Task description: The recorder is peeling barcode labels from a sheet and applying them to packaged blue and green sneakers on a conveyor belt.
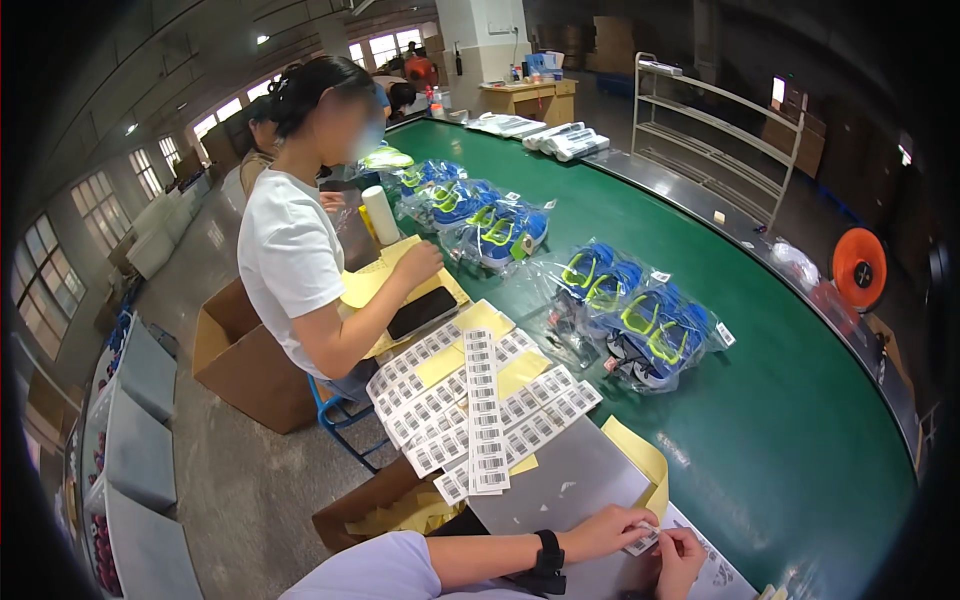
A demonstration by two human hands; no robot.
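Note:
At the lower right edge, my left hand [605, 532], with a black band on its wrist, pinches a small white barcode label sheet [643, 543]. My right hand [680, 562] meets it from the right, thumb and finger closed at the sheet's edge. Whether a single label is lifted between the fingertips is too small to tell. A yellow backing sheet [645, 465] curls up just beyond my hands. Beneath them lies a grey board [580, 480]. Farther left, several barcode label sheets [485, 410] overlap on the board with yellow backing paper.
Bagged blue shoes [650, 330] with lime trim sit on the green belt [780, 430]. A co-worker in a white shirt [290, 250] works at the left beside a dark phone [422, 312]. Cardboard boxes [250, 350] stand below. An orange fan [859, 268] and a rack [715, 125] stand beyond.

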